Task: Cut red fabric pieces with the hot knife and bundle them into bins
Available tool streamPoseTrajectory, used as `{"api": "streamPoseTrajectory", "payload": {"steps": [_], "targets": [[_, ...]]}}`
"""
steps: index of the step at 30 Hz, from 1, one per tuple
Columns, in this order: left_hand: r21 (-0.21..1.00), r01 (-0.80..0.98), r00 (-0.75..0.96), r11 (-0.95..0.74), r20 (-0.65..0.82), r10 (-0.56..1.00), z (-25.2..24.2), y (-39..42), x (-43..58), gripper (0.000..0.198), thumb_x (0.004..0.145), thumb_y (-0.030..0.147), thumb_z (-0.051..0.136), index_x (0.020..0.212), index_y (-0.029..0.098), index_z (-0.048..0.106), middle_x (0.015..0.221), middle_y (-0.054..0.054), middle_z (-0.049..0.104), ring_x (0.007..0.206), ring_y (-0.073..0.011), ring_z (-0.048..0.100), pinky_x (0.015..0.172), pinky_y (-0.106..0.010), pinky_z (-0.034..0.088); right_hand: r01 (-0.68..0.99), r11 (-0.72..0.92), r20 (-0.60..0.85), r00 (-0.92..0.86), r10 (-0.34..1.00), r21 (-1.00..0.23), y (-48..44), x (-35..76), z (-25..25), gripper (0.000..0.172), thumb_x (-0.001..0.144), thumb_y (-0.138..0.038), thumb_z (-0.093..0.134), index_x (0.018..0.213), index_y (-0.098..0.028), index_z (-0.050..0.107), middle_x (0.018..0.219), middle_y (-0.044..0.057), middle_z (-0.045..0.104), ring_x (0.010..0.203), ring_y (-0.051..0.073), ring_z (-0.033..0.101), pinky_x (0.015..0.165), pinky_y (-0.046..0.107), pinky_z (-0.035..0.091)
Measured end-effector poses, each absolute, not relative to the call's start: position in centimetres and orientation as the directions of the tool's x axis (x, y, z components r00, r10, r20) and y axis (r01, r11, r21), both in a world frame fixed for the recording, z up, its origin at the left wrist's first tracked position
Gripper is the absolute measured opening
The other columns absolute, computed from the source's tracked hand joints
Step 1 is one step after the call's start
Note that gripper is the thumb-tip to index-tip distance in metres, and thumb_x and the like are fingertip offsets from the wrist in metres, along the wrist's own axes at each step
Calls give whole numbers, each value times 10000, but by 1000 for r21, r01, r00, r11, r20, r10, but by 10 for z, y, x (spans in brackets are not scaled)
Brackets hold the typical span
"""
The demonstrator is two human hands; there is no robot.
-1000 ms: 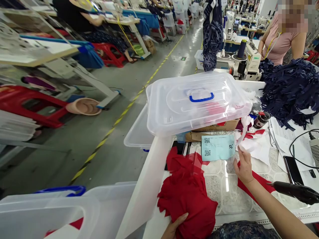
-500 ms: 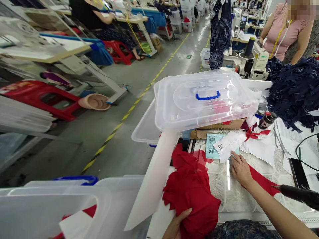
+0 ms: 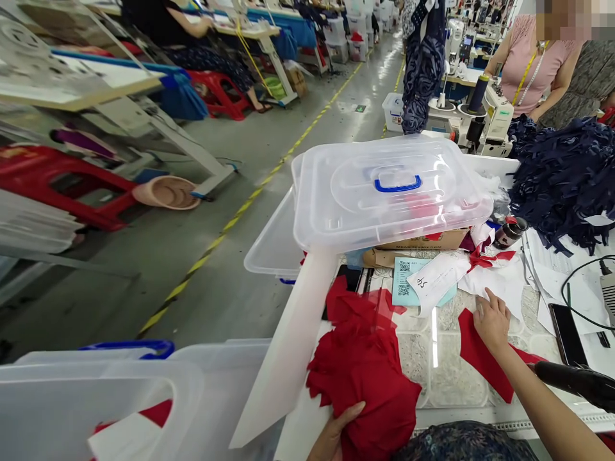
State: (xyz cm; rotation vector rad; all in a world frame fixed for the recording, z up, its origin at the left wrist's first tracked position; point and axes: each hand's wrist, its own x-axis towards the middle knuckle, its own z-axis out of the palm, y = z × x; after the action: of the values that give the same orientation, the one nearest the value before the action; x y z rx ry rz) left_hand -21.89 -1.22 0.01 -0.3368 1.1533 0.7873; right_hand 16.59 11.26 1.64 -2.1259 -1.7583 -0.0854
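Red cloth (image 3: pixel 369 384) bunches up in the left hand (image 3: pixel 334 432), fingers curled over the near fold in a firm hold. The right hand (image 3: pixel 491 323) lies open, fingers spread wide, pressing down on a flat red piece (image 3: pixel 473 362) on the patterned table top (image 3: pixel 456 378).

Just past the right fingertips, a white slip (image 3: pixel 435 282) with a handwritten mark overlaps a pale blue card (image 3: pixel 402 282) printed with QR codes. Farther from both hands, a clear plastic lid (image 3: pixel 379 192) with a blue handle rests tilted on a cardboard box (image 3: pixel 423 240). Left of the left hand stands a slanted white plastic sheet (image 3: pixel 288 346), and beyond it is a clear plastic bin (image 3: pixel 96 410).

To the right of the right hand lies a black phone (image 3: pixel 567 333), near a black tool (image 3: pixel 576 382) (too little shows to tell what kind). Farther off sits a heap of dark blue strips (image 3: pixel 562 182) — behind it, a person in a pink top (image 3: pixel 523 70) stands near a sewing machine (image 3: pixel 497 115).
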Motion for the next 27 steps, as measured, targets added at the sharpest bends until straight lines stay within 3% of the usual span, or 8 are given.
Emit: {"api": "streamPoseTrajectory", "payload": {"steps": [7, 11, 13, 15, 16, 19, 22, 27], "targets": [[154, -700, 132, 697, -932, 338, 9, -7, -214, 752, 565, 108, 842, 1282, 140, 619, 1102, -121, 751, 1189, -377, 612, 1077, -500, 465, 907, -189, 346, 327, 879, -375, 109, 172, 42, 332, 817, -228, 473, 1081, -187, 671, 1137, 157, 650, 1081, 347, 530, 918, 569, 388], [123, -707, 201, 697, -909, 364, 9, -7, -215, 786, 555, 142, 876, 1294, 147, 610, 1139, -119, 740, 1248, -373, 566, 1081, -475, 464, 827, -148, 373, 395, 839, -542, 109, 172, 79, 370, 894, -341, 434, 1148, -186, 653, 1050, 127, 622, 981, 272, 572, 834, 453, 466], [117, -713, 239, 691, -887, 396, 9, -7, -216, 771, 552, 164, 895, 1273, 159, 625, 1138, -113, 740, 1265, -372, 552, 1083, -471, 464, 645, -123, 253, 458, 852, -754, 112, 167, 98, 374, 878, -408, 510, 1164, -211, 650, 1040, 95, 633, 931, 232, 585, 798, 391, 487], [120, -717, 253, 687, -873, 416, 10, -7, -215, 747, 552, 162, 898, 1253, 153, 640, 1137, -125, 738, 1272, -375, 544, 1092, -475, 452, 294, -149, 1, 457, 890, -944, 115, 156, 113, 450, 780, -451, 667, 1178, -239, 652, 1051, 68, 654, 924, 214, 595, 803, 362, 498], [124, -715, 254, 688, -871, 421, 12, -6, -215, 731, 554, 155, 894, 1243, 142, 648, 1136, -137, 737, 1273, -380, 542, 1098, -483, 443, 114, -188, -126, 408, 904, -976, 116, 149, 119, 517, 723, -452, 733, 1193, -252, 649, 1045, 57, 662, 923, 208, 602, 810, 353, 502], [132, -705, 262, 697, -865, 429, 19, -4, -212, 630, 558, 136, 878, 1157, 100, 689, 1107, -176, 739, 1250, -401, 560, 1104, -516, 422, -161, -311, -342, 226, 912, -937, 115, 122, 127, 663, 650, -430, 819, 1265, -289, 616, 954, 23, 677, 888, 187, 620, 800, 324, 514], [183, -723, 226, 666, -849, 478, 27, -1, -207, 547, 546, 110, 866, 1071, 99, 712, 1070, -171, 750, 1216, -411, 589, 1097, -540, 421, -216, -389, -414, 87, 906, -896, 110, 92, 124, 707, 652, -412, 829, 1306, -303, 584, 883, 14, 684, 864, 194, 638, 774, 322, 524], [269, -757, 165, 596, -803, 572, 35, -1, -203, 563, 549, 66, 838, 1092, 138, 707, 1106, -151, 743, 1248, -394, 570, 1108, -537, 395, -247, -516, -503, -119, 856, -820, 99, 52, 114, 700, 630, -411, 852, 1271, -308, 592, 964, 22, 715, 859, 199, 660, 736, 315, 529]]}}
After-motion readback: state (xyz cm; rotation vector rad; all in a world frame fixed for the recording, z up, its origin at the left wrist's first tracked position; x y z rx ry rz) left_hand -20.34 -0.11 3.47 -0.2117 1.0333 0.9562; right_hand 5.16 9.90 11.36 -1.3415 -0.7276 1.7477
